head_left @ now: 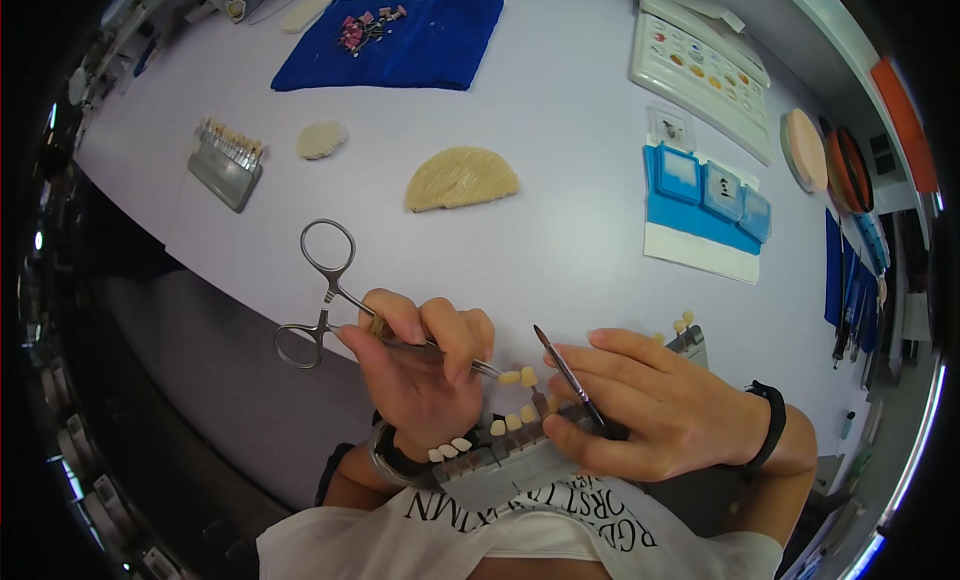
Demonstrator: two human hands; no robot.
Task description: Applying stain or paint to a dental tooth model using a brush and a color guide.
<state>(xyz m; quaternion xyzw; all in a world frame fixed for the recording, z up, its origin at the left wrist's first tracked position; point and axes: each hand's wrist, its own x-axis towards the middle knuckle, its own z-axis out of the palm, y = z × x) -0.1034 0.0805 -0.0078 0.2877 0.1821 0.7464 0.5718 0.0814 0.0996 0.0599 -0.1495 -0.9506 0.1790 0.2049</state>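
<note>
My left hand grips a steel hemostat, its ring handles pointing up and left. At its tip sits a small yellowish tooth crown. Right beside the crown is a similar tooth on a raised shade tab. In my right hand a fine brush is held between the fingers, its dark tip pointing up and left. A grey shade guide with a row of tooth tabs lies across in front of my shirt; my right hand covers part of it and seems to steady it.
Beyond my hands lie a tan half-round honeycomb tray, a smaller pale piece and another shade guide. A blue cloth bears pink-ended pins. Rightward are blue lidded boxes, a paint palette and several tools on blue cloth.
</note>
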